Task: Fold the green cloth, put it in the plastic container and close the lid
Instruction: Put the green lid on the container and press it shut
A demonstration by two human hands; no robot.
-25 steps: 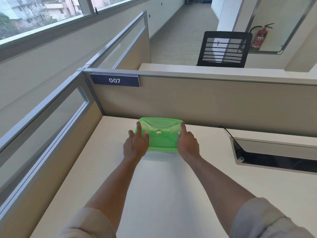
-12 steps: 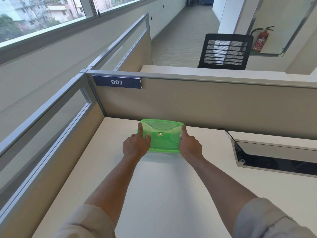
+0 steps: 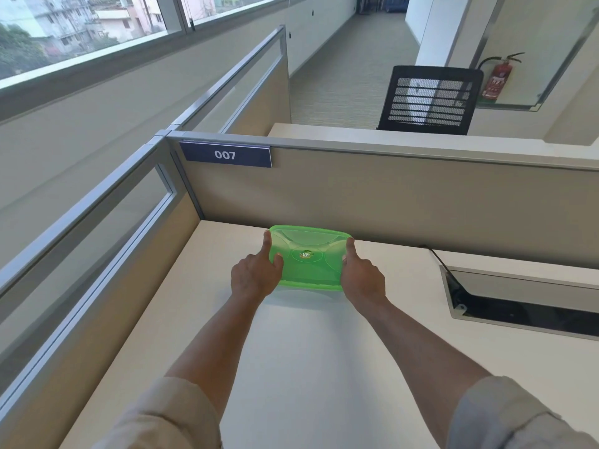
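A green plastic container (image 3: 308, 257) with its translucent lid on top sits on the white desk (image 3: 308, 367), close to the back partition. My left hand (image 3: 254, 277) grips its left side, thumb on the lid and index finger along the edge. My right hand (image 3: 361, 277) grips the right side the same way. The green cloth is not visible; whatever is inside is hidden by the lid.
Beige partitions (image 3: 372, 202) with a "007" plate (image 3: 225, 154) bound the desk at the back and left. An open cable tray (image 3: 522, 299) is set in the desk at right. A black mesh chair (image 3: 429, 100) and a fire extinguisher (image 3: 497, 77) stand beyond.
Both hands keep hold of the container's sides; the thumbs have shifted slightly on the lid. The container stays at the same spot by the partition.
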